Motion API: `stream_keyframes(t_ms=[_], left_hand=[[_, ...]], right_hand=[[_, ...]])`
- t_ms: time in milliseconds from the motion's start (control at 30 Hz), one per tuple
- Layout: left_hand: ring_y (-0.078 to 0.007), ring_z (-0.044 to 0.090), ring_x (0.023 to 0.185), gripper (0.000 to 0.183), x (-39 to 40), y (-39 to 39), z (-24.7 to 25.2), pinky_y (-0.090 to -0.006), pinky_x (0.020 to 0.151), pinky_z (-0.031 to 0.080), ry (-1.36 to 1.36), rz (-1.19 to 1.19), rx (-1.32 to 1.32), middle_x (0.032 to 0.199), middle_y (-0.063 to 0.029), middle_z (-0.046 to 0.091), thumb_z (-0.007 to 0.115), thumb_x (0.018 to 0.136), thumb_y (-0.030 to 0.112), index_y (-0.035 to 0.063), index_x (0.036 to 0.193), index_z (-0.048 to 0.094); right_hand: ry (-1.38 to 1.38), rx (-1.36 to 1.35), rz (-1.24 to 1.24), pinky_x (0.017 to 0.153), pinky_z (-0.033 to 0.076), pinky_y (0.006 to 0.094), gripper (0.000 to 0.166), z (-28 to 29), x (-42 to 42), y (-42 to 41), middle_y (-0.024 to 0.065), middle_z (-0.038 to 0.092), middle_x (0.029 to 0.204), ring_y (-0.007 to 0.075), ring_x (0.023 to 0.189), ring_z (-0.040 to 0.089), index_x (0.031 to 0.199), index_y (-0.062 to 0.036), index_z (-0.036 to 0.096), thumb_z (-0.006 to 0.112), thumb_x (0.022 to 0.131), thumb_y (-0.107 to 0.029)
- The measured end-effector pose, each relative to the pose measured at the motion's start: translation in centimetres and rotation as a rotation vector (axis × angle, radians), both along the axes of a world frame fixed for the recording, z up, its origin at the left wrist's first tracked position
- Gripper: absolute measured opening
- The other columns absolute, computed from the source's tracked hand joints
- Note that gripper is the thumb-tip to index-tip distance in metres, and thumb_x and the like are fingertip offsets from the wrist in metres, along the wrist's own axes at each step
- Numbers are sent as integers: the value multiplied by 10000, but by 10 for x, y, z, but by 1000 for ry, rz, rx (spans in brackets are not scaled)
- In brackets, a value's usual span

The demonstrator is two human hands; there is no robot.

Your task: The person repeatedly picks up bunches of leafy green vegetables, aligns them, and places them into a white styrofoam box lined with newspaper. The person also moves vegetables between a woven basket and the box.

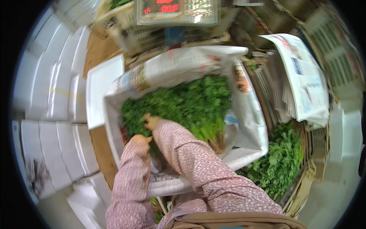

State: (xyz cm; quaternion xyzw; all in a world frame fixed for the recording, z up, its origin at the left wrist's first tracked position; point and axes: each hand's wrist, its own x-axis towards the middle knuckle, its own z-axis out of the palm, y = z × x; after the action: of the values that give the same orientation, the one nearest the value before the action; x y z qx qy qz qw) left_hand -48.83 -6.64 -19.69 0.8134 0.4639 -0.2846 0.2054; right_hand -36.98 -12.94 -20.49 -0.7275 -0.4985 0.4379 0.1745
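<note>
Leafy green herbs that look like coriander [183,100] fill a white box [111,137] before me. Their pale stems and brownish root ends point toward the near right part of the box. Printed paper [183,63] lines the box and folds over its far and right rims. My right hand [151,121] reaches across to the left end of the greens, its fingers among the leaves. Just nearer to me, my left hand [142,139] touches the same end of the heap. Blur and leaves hide whether either hand grips a bunch.
A digital scale display [177,11] and a plastic crate [123,28] stand beyond the box. Stacked printed paper [303,77] and more greens [278,163] lie to the right. White foam boxes [54,86] line the left side, near a white foam lid [100,91].
</note>
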Motion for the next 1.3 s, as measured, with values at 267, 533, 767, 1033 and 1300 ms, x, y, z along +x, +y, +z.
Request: stream_keyframes(t_ms=[267, 533, 767, 1033, 1300], left_hand=[[-301, 539, 1082, 417, -2, 10, 19, -386, 905, 444, 152, -128, 9, 1183, -201, 542, 438, 919, 312, 39, 1231, 489], [-310, 546, 1067, 404, 47, -28, 100, -398, 893, 448, 252, -709, -18, 1166, -200, 552, 366, 958, 339, 62, 1197, 539], [-202, 622, 946, 474, 186, -208, 276, -312, 860, 487, -658, -144, -753, 1101, -126, 623, 463, 936, 395, 59, 1268, 501], [-229, 569, 1023, 550, 264, -346, 308, -366, 906, 427, -1206, 377, -1454, 1157, -119, 587, 634, 843, 387, 14, 1228, 512], [-189, 633, 800, 415, 148, -272, 299, -306, 725, 497, -1028, 394, -453, 926, -121, 681, 753, 753, 291, 7, 1039, 655]], right_hand=[[83, 821, 7, 933, 415, 379, 274, 261, 108, -158, 90, 613, 1098, 259, 1040, 555, 1092, -87, 617, 604, 829, -162], [-1245, 306, -716, 913, 391, 404, 536, 318, 240, -410, 122, 539, 1183, 277, 1063, 506, 1178, -60, 535, 710, 723, -281], [-1089, 601, -940, 717, 475, 363, 118, 327, 254, -458, 84, 638, 791, 251, 751, 603, 811, -60, 678, 672, 757, -165], [-721, 923, -778, 594, 424, 365, 223, 342, 154, -438, 46, 548, 665, 247, 660, 537, 647, -80, 544, 766, 624, -91], [259, 915, -434, 803, 485, 285, 267, 345, 132, -440, 116, 608, 1029, 181, 898, 601, 1036, -6, 626, 650, 770, 0]])
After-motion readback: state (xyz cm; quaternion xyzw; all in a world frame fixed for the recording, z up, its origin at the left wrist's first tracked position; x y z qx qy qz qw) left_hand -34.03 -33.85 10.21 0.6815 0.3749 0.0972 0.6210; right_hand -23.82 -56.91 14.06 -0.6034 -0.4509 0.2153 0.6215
